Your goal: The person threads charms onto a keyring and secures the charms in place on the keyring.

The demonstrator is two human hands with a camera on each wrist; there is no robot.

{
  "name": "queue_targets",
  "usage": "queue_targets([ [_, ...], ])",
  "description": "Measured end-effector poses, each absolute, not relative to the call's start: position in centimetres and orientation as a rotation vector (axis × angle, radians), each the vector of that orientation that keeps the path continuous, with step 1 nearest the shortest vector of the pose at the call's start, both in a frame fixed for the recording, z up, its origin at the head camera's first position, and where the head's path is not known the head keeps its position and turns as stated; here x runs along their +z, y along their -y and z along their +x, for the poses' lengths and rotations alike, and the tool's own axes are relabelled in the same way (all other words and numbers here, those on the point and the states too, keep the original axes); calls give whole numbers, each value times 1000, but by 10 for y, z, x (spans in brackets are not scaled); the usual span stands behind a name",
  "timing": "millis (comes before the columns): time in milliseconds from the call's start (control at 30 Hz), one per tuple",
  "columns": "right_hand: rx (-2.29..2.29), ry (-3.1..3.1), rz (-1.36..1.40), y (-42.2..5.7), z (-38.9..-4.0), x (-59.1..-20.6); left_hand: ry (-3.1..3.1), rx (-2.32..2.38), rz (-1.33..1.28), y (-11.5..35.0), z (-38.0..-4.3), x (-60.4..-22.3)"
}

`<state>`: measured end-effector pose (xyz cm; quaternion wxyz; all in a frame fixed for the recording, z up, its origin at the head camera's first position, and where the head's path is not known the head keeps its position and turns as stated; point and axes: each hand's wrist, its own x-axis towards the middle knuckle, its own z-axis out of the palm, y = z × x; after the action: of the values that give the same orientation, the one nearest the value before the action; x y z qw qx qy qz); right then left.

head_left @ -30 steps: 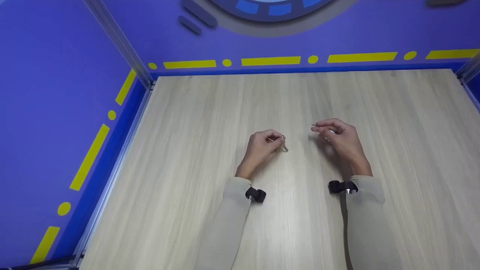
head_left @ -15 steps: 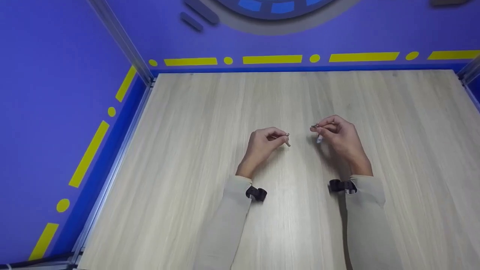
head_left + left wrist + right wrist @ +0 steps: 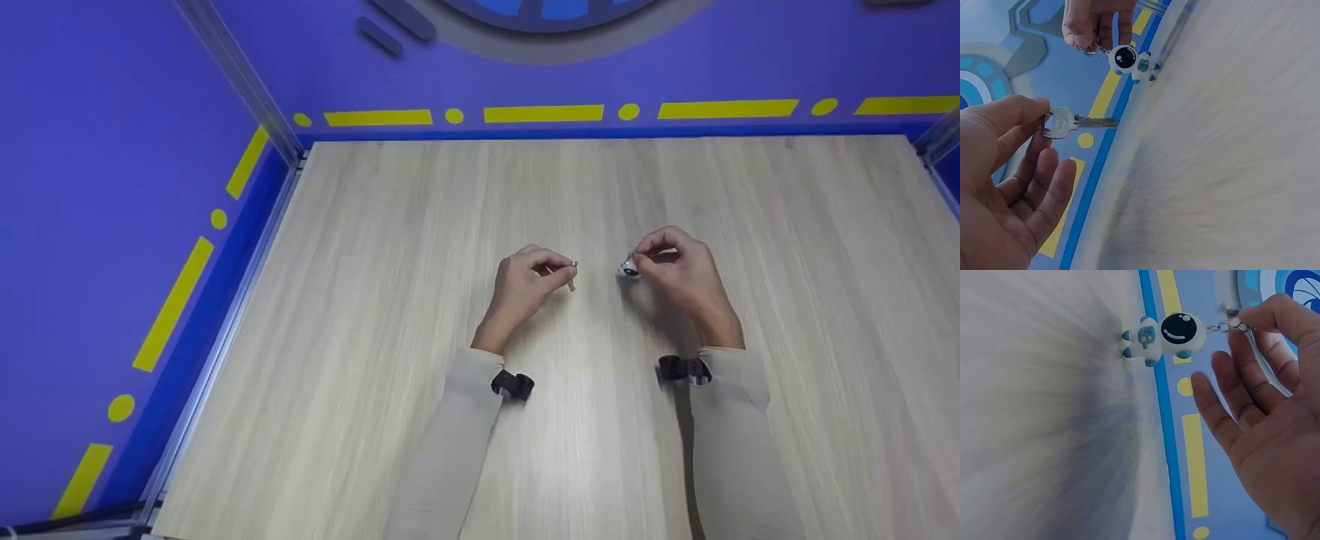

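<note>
In the head view my left hand [image 3: 521, 289] is over the middle of the table. Between thumb and forefinger it pinches a silver key [image 3: 1060, 122] by its bow, and the blade points down toward the tabletop. Opposite it, a short gap away, my right hand [image 3: 684, 277] pinches the metal clasp end of an astronaut keychain [image 3: 1179, 331]. The white figure, with black visor and blue feet, dangles on its short chain [image 3: 1223, 327] below the fingertips. Key and keychain are apart. Exactly how the clasp stands is partly hidden by the right fingertips.
A light wood-grain table [image 3: 375, 375] spreads under both arms. Blue panels [image 3: 112, 187] with yellow markings rise at the left and back, joined by a metal corner post [image 3: 236, 79]. Each sleeved wrist wears a small black camera [image 3: 514, 385].
The astronaut figure, tucked out of sight by the right hand a second ago, now hangs freely below its fingers. The key has turned to point more steeply down; both hands stay nearly in place.
</note>
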<state>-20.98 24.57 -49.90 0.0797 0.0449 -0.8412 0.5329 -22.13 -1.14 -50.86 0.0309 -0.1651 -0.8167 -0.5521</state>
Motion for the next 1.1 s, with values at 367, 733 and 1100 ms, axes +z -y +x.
queue_targets([
  [367,1657,2587,184,-245,-209,-491,2547,-1687,-495,13,-220,-504],
  [733,1748,2558,261,-232,-208,-486,2494,-1894,-508,9,-219,-502],
  [1100,1963,2418,484,-215,-209,-484,2407,-2094,-506,3,-215,-497],
])
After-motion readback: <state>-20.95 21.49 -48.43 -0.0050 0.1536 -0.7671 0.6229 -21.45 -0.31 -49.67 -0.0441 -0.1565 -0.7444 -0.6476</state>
